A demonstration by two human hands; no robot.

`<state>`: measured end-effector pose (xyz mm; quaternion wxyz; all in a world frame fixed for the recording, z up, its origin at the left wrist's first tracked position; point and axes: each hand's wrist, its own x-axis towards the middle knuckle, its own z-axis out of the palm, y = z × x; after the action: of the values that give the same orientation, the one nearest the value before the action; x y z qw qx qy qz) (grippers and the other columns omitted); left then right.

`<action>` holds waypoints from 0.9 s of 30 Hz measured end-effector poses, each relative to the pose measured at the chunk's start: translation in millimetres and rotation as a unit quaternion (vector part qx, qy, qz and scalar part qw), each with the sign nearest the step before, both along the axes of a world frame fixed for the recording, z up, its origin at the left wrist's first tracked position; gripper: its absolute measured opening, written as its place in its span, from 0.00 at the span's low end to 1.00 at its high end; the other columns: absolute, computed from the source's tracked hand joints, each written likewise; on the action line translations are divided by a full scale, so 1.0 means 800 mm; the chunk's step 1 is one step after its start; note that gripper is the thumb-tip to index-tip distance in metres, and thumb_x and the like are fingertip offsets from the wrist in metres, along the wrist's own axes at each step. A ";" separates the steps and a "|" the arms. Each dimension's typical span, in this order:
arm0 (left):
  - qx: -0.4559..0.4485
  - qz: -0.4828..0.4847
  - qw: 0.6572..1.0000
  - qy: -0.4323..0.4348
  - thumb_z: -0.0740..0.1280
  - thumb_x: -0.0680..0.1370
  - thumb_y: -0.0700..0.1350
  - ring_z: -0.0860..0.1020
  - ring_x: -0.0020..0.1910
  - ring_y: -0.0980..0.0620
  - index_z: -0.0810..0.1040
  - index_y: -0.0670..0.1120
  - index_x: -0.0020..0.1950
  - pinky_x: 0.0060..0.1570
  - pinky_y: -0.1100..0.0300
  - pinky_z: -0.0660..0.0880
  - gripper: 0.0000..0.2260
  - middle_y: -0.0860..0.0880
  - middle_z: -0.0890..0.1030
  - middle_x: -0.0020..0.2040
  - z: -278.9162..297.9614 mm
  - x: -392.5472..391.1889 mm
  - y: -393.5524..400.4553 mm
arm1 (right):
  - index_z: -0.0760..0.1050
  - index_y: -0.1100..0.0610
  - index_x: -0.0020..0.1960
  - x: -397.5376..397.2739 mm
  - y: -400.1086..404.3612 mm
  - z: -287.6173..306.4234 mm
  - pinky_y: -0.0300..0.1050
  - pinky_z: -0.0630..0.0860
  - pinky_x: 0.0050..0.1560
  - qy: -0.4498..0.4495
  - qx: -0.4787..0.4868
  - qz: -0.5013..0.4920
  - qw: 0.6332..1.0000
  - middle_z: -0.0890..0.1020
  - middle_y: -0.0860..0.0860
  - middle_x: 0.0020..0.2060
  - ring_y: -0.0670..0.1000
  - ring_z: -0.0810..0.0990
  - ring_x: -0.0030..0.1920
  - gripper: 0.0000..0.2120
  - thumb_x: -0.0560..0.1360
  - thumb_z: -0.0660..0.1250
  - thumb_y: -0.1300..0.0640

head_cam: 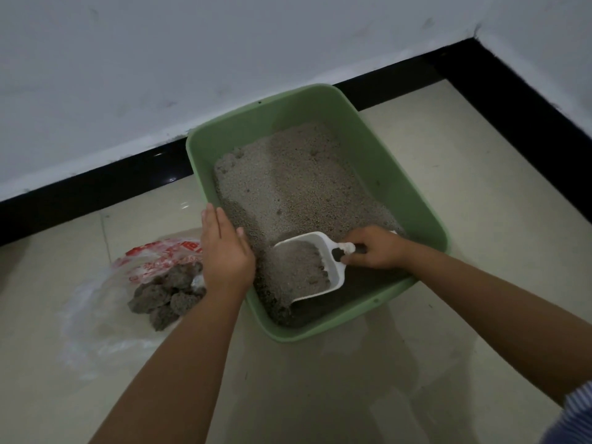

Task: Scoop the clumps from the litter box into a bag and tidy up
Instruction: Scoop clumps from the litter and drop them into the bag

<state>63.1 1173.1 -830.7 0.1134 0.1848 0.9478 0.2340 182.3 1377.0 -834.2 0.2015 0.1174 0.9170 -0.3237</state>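
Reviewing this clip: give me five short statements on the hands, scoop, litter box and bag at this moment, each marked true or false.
1. The right hand grips the scoop by its handle. True.
2. The scoop is empty. False: it holds litter.
3. The left hand rests on the litter box rim with fingers straight. True.
4. The bag lies to the right of the box. False: it lies on the floor to its left.
5. Clumps already lie in the bag. True.

Beige tiled floor (464,219) — green litter box (416,200), clump-filled plastic bag (105,315)
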 end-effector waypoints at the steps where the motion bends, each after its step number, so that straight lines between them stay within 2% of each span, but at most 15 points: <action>1: 0.000 0.001 1.000 -0.001 0.50 0.83 0.42 0.45 0.77 0.46 0.49 0.35 0.75 0.74 0.59 0.42 0.23 0.40 0.47 0.77 0.001 0.001 0.000 | 0.77 0.71 0.49 0.001 0.004 0.003 0.44 0.65 0.39 0.008 0.002 -0.013 1.000 0.79 0.66 0.43 0.55 0.74 0.40 0.15 0.75 0.66 0.57; 3: -0.001 0.003 1.000 -0.003 0.50 0.83 0.42 0.45 0.77 0.46 0.48 0.35 0.75 0.74 0.59 0.42 0.23 0.41 0.47 0.77 0.001 0.002 0.000 | 0.76 0.71 0.47 0.002 0.013 0.011 0.45 0.65 0.38 0.016 0.009 -0.044 0.999 0.78 0.65 0.40 0.55 0.74 0.39 0.15 0.75 0.65 0.56; 6: -0.005 0.006 1.000 -0.004 0.49 0.83 0.43 0.45 0.77 0.47 0.48 0.36 0.76 0.73 0.59 0.42 0.23 0.41 0.47 0.77 0.002 0.002 0.001 | 0.76 0.70 0.46 0.000 0.022 0.027 0.38 0.61 0.32 0.022 0.031 -0.091 0.995 0.74 0.59 0.38 0.52 0.71 0.38 0.15 0.76 0.64 0.56; 9: -0.009 0.007 1.000 -0.006 0.50 0.83 0.43 0.45 0.77 0.47 0.48 0.36 0.76 0.73 0.59 0.42 0.23 0.41 0.47 0.77 0.004 0.002 0.001 | 0.78 0.68 0.48 -0.001 0.020 0.038 0.41 0.59 0.32 0.048 0.035 -0.117 0.991 0.75 0.59 0.38 0.51 0.72 0.38 0.14 0.76 0.64 0.55; 13: -0.021 0.004 1.000 -0.011 0.49 0.83 0.43 0.45 0.77 0.46 0.47 0.36 0.76 0.73 0.59 0.42 0.24 0.41 0.46 0.77 0.007 0.003 0.000 | 0.78 0.69 0.47 -0.002 0.007 0.044 0.31 0.64 0.30 0.089 0.052 -0.125 0.987 0.73 0.57 0.34 0.47 0.67 0.29 0.16 0.77 0.63 0.55; 15: -0.038 0.002 0.999 -0.007 0.49 0.83 0.44 0.45 0.77 0.46 0.47 0.36 0.76 0.74 0.58 0.42 0.24 0.41 0.46 0.77 0.007 0.003 0.000 | 0.78 0.68 0.47 -0.004 0.005 0.046 0.32 0.62 0.28 0.103 0.066 -0.152 0.981 0.72 0.54 0.32 0.44 0.65 0.28 0.16 0.77 0.62 0.54; 19: -0.065 -0.005 0.998 0.000 0.48 0.83 0.44 0.44 0.77 0.46 0.46 0.36 0.76 0.74 0.57 0.41 0.24 0.40 0.45 0.77 0.007 0.003 0.000 | 0.77 0.67 0.44 -0.006 -0.003 0.044 0.34 0.58 0.29 0.100 0.071 -0.175 0.977 0.68 0.50 0.27 0.48 0.67 0.30 0.15 0.77 0.62 0.54; 23: -0.097 -0.014 0.995 0.008 0.48 0.83 0.45 0.43 0.76 0.44 0.45 0.35 0.76 0.74 0.55 0.41 0.25 0.39 0.44 0.77 0.009 0.000 0.001 | 0.71 0.58 0.39 -0.007 -0.005 0.041 0.33 0.58 0.30 0.080 0.093 -0.170 0.978 0.66 0.46 0.27 0.51 0.70 0.35 0.11 0.77 0.62 0.54; 25: -0.115 -0.014 0.993 0.004 0.47 0.83 0.46 0.43 0.76 0.44 0.44 0.36 0.76 0.74 0.55 0.41 0.25 0.39 0.43 0.77 0.011 0.000 0.001 | 0.70 0.56 0.39 -0.008 -0.001 0.039 0.33 0.60 0.30 0.064 0.083 -0.197 0.975 0.67 0.46 0.27 0.50 0.70 0.34 0.10 0.77 0.62 0.54; 27: -0.131 -0.016 0.991 -0.006 0.46 0.83 0.47 0.41 0.76 0.44 0.42 0.36 0.76 0.74 0.54 0.42 0.25 0.39 0.41 0.77 0.013 0.000 0.002 | 0.69 0.57 0.38 -0.009 0.005 0.038 0.35 0.61 0.31 0.033 0.098 -0.207 0.973 0.70 0.49 0.28 0.51 0.72 0.37 0.12 0.78 0.61 0.53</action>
<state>62.8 1174.9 -820.1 0.1462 0.1819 0.9664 0.1074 175.1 1381.2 -804.1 0.0879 0.3130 0.9060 -0.2709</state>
